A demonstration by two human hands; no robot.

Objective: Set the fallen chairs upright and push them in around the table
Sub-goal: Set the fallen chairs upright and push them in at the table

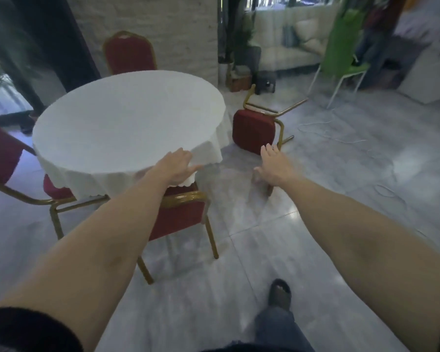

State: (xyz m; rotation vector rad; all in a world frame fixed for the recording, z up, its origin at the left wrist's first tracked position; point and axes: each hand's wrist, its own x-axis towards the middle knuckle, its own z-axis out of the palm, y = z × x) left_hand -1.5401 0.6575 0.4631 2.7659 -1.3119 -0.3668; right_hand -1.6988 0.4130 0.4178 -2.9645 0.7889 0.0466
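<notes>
We see left hand (177, 165) flat, fingers straight, over edge of round table (127, 118), holding nothing. Right hand (273, 166) spread, empty, reaching toward fallen chair (255, 132) lying on floor right of table. Near chair (178, 214) upright, tucked in.

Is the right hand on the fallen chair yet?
Apart. In the head view, the right hand reaches open toward the fallen chair, with bare floor showing between its fingertips and the red seat cushion.

Head view, angled down over table (127, 118).
</notes>
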